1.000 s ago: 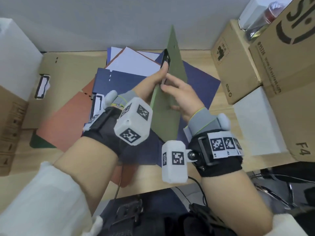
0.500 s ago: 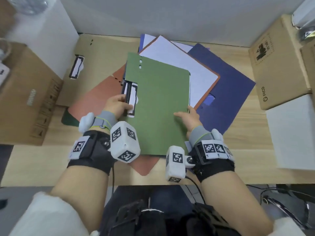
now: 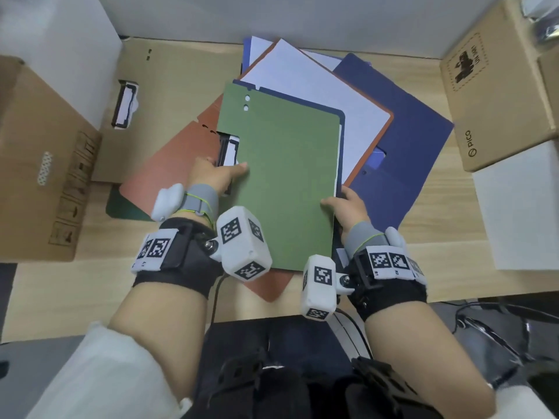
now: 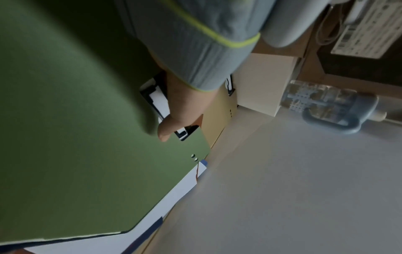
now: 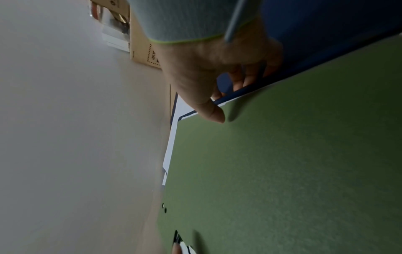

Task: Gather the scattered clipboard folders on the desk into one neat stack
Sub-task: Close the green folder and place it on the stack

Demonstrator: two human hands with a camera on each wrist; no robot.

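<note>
A green clipboard folder (image 3: 284,176) lies on top of a navy folder whose edge (image 3: 341,140) shows along its far and right sides. My left hand (image 3: 216,176) grips the pair at the left edge by the black clip (image 3: 228,151), thumb on the green cover (image 4: 87,137). At the right edge my right hand (image 3: 344,205) pinches them, thumb (image 5: 214,111) on top and fingers underneath. Under them lie an orange folder (image 3: 169,173) with white paper (image 3: 317,95), a blue folder (image 3: 414,152), a tan folder (image 3: 169,86) and a dark green one (image 3: 127,208).
Cardboard boxes stand at the left (image 3: 39,164) and right (image 3: 496,95). A white box (image 3: 520,207) sits at the right, another white block (image 3: 60,49) at the back left. A wall (image 3: 272,16) runs behind the wooden desk (image 3: 453,267).
The green folder stood on edge a second ago, then was laid flat on the navy folder. Both hands have shifted to its side edges and slid it slightly right.
</note>
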